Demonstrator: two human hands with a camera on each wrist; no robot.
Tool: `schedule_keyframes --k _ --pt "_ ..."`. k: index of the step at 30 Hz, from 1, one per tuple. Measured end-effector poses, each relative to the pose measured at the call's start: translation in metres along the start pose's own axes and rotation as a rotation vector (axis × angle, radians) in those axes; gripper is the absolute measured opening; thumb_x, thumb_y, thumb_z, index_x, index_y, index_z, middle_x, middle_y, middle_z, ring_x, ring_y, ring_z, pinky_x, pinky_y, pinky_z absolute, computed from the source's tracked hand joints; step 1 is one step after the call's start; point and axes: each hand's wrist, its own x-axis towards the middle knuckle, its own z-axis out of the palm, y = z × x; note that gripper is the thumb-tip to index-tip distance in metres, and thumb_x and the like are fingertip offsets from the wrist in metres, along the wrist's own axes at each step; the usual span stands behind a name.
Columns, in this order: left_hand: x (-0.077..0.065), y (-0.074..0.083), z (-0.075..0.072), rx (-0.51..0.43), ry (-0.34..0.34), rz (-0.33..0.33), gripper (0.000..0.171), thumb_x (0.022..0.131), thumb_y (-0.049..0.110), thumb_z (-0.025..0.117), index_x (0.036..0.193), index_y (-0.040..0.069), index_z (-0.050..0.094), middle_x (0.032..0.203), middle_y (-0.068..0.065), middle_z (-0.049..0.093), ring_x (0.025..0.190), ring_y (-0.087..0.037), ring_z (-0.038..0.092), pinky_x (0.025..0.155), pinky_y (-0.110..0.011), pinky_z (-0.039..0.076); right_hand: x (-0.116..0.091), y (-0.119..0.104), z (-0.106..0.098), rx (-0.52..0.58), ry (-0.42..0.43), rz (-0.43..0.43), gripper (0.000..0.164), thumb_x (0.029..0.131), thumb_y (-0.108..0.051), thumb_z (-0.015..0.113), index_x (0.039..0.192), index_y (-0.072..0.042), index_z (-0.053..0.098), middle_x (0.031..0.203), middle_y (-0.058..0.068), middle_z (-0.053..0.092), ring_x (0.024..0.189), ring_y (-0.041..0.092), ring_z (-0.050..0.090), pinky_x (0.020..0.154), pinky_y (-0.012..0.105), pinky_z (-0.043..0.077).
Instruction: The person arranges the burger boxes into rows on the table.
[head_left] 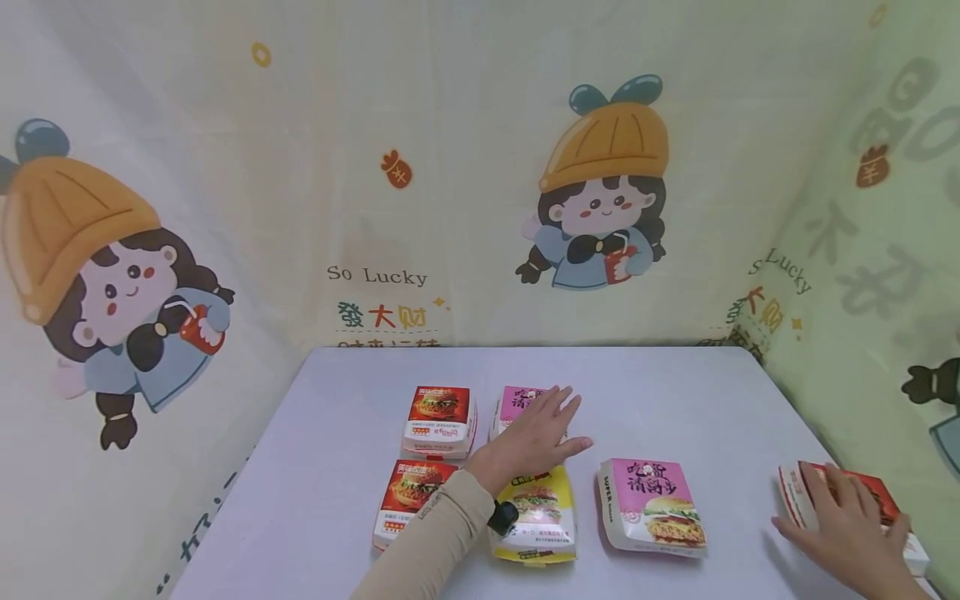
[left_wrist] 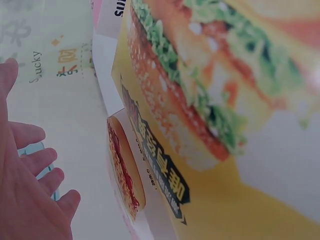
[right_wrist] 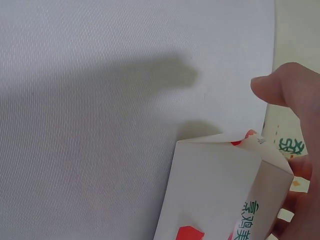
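My left hand [head_left: 534, 442] reaches over the far pink burger box [head_left: 516, 403], fingers spread and holding nothing; it hides much of that box. Below the wrist lies a yellow burger box [head_left: 536, 517], which fills much of the left wrist view, with the left hand [left_wrist: 35, 185] to its side. At the table's right edge, my right hand [head_left: 843, 512] is over a red-and-white burger box [head_left: 873, 492]. In the right wrist view the thumb stands apart from this box [right_wrist: 215, 185], while the fingers are behind its far side, partly hidden.
Two red burger boxes, one behind [head_left: 438, 417] and one in front [head_left: 412, 492], lie left of the yellow one. Another pink burger box [head_left: 652, 506] lies between the hands. A printed cloth [head_left: 465, 208] hangs behind the white table [head_left: 300, 508].
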Motion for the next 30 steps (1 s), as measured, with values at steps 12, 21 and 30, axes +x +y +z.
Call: schedule_keyframes --k 12,21,30 --pt "-0.002 -0.001 -0.002 0.019 -0.01 -0.006 0.074 0.101 0.061 0.034 0.16 0.019 0.016 0.169 0.0 0.009 0.156 -0.019 0.007 0.127 -0.041 0.015 0.004 -0.007 -0.009 -0.038 -0.112 -0.01 0.101 0.076 -0.044 0.077 0.146 0.004 0.022 0.14 0.038 0.017 0.124 0.057 0.01 0.083 0.09 0.015" --pt "-0.002 0.001 -0.001 0.02 -0.009 -0.008 0.073 0.101 0.06 0.035 0.16 0.019 0.019 0.169 0.001 0.009 0.156 -0.02 0.007 0.126 -0.041 0.017 0.006 -0.011 -0.009 -0.133 -0.089 0.023 0.11 0.07 -0.054 0.079 0.142 0.014 0.03 0.139 0.038 0.024 0.124 0.053 0.017 0.083 0.085 0.029" --pt "-0.002 0.0 -0.001 0.023 0.001 0.004 0.074 0.1 0.061 0.036 0.16 0.021 0.019 0.169 0.0 0.01 0.156 -0.021 0.007 0.126 -0.043 0.018 0.008 -0.012 -0.009 -0.131 -0.056 0.025 0.113 0.07 -0.067 0.074 0.139 0.013 0.034 0.136 0.041 0.023 0.117 0.058 0.016 0.084 0.078 0.031"
